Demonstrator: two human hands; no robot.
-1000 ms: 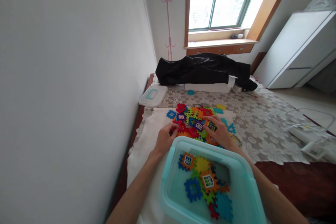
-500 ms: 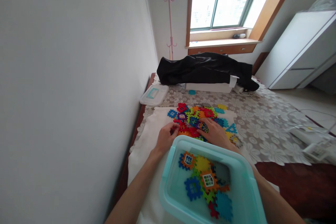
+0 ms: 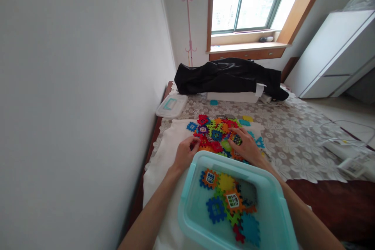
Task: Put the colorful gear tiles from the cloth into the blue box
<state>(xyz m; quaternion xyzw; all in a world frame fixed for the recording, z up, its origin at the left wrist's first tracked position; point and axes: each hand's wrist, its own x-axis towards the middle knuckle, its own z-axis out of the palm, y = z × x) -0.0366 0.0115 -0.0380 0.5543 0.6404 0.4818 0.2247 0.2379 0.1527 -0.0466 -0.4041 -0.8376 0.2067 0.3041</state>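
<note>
A heap of colourful interlocking plastic building pieces (image 3: 216, 135) lies on the white cloth beyond the tub. My right hand (image 3: 244, 144) is over the heap's right side, thumb and fingers closed around a few purple, orange and dark pieces. At the heap's left edge is my left hand (image 3: 186, 151), fingers curled in a pinch beside red pieces; anything between the fingertips is hidden. Between my forearms stands a light turquoise plastic tub (image 3: 187, 199). Inside it are several pieces, among them a blue window square (image 3: 216, 209) and an orange one with a white window (image 3: 233, 200).
A clear lid with a turquoise handle (image 3: 171, 105) lies at the back left by the wall. Black fabric (image 3: 228, 75) covers a white box at the back. A white device with cables (image 3: 353, 164) is at the right. Loose pieces lie beyond the heap.
My right hand has moved right across the heap with the pieces in its fingers, exposing a green piece where it was. My left hand and the tub stay nearly still.
</note>
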